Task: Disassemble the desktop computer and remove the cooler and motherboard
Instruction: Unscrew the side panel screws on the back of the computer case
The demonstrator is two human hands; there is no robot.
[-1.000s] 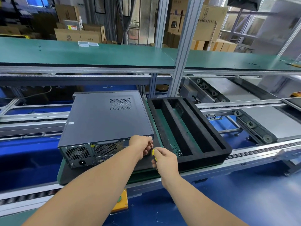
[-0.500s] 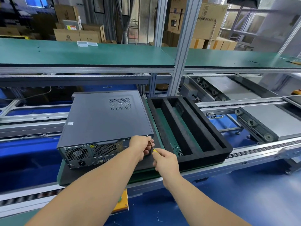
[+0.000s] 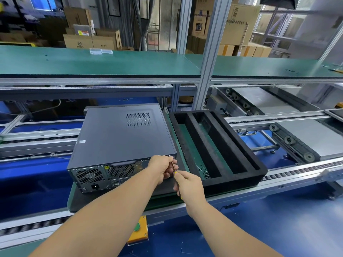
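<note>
Head view: right hand (image 3: 189, 184) gripped screwdriver (image 3: 174, 166) at computer case (image 3: 122, 134) rear corner; left hand (image 3: 163, 168) pinched its shaft. Tip could slip, stripping screw.

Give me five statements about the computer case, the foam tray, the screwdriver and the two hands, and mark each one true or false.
1. The computer case has its top cover on. True.
2. The right hand holds a screwdriver whose shaft points at the case's rear right corner. True.
3. The black foam tray sits to the left of the case. False: it lies to the right of the case.
4. The left hand rests flat on top of the case's cover. False: its fingers are curled at the rear right corner, round the screwdriver's shaft.
5. The motherboard lies in the foam tray. False: no motherboard shows there; only small dark bits lie at one slot's near end.
</note>
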